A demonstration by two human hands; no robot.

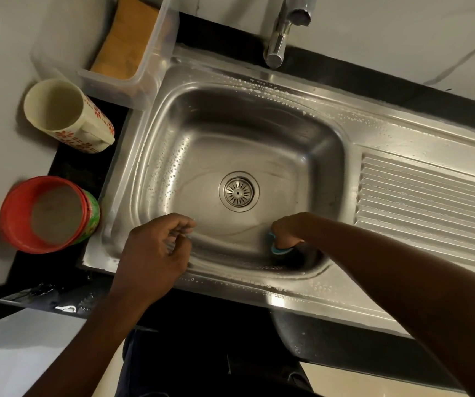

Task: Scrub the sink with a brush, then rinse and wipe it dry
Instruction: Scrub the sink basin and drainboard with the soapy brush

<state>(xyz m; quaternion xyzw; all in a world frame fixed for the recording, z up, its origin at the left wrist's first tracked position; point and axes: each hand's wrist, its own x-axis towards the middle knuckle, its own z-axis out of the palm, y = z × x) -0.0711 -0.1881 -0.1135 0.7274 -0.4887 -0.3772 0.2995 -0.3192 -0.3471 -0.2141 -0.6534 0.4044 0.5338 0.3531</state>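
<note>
A rounded-rectangular stainless steel sink [259, 124] is lying wet and beaded with droplets, its round slotted drain [239, 191] at the basin's centre and a ribbed draining board [431, 193] at three o'clock. The right hand [286, 230], at five o'clock of the drain, is pressing a blue brush [274, 244] against the near wall, its grip clamped around it; the brush is mostly hidden, so its long axis cannot be told. The left hand [156, 253] is hovering at seven o'clock, fingers loosely curled and holding nothing. On the black counter [67, 167] at nine o'clock, a floral cream mug [67, 116] and a red-rimmed tub [50, 214] are standing; a clear plastic bin [133, 78] at eleven o'clock is holding something orange.
</note>
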